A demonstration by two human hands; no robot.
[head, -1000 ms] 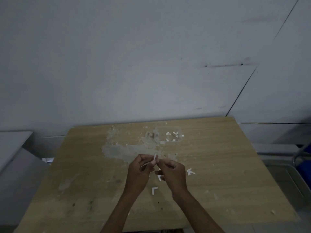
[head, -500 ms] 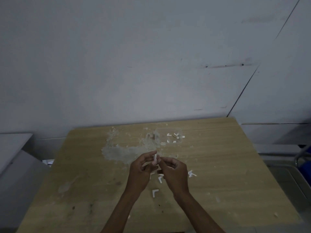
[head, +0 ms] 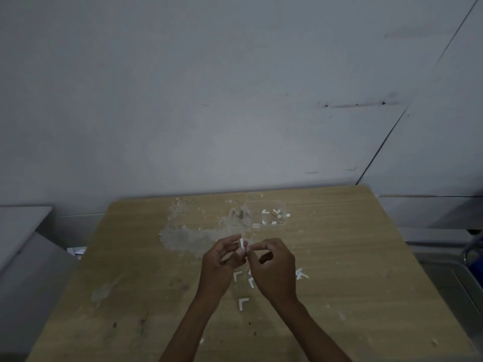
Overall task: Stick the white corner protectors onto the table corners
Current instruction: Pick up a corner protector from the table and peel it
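My left hand (head: 219,259) and my right hand (head: 274,265) meet above the middle of the wooden table (head: 366,257). Between their fingertips they pinch one small white corner protector (head: 242,244), held upright. Loose white L-shaped protectors lie on the table under and near my hands: one (head: 243,303) close to me, one (head: 237,276) below my left hand, one (head: 302,274) to the right. The far right table corner (head: 367,188) shows bare wood.
A clear plastic tub (head: 265,214) with several small white pieces stands at the back of the table. A pale scraped patch (head: 188,236) spreads left of it. A grey wall rises behind; a grey cabinet (head: 23,231) stands at the left.
Both hands stay together on the same protector; their fingers have shifted slightly around it. The view has tilted a little.
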